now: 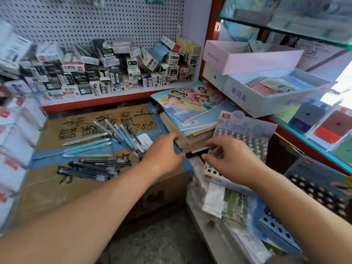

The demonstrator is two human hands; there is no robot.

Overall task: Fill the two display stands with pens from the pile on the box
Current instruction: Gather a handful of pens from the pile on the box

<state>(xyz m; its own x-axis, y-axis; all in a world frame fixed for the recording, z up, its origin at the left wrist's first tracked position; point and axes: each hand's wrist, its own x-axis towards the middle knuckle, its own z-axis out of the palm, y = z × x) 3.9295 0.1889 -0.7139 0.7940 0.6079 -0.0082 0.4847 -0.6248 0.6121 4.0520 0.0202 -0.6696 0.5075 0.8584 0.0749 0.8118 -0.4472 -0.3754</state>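
A pile of pale blue pens (99, 143) and a bundle of black pens (89, 169) lie on the brown cardboard box (57, 189). A lilac display stand (247, 136) leans to the right of the box, its upper rows filled with pens and empty holes at its lower left. A dark blue display stand (320, 185) with yellow-tipped pens sits further right. My right hand (226, 157) hovers over the lilac stand's lower left and pinches what looks like a pale pen, blurred. My left hand (163, 155) reaches over the box's right edge, fingers relaxed, holding nothing.
A stack of notebooks (192, 115) with a cartoon cover lies between box and lilac stand. Small pen cartons (114, 69) crowd the back shelf under a pegboard. Open boxes (266, 92) sit on the red-edged shelf at right. Plastic-wrapped packs (228, 206) lie below the stands.
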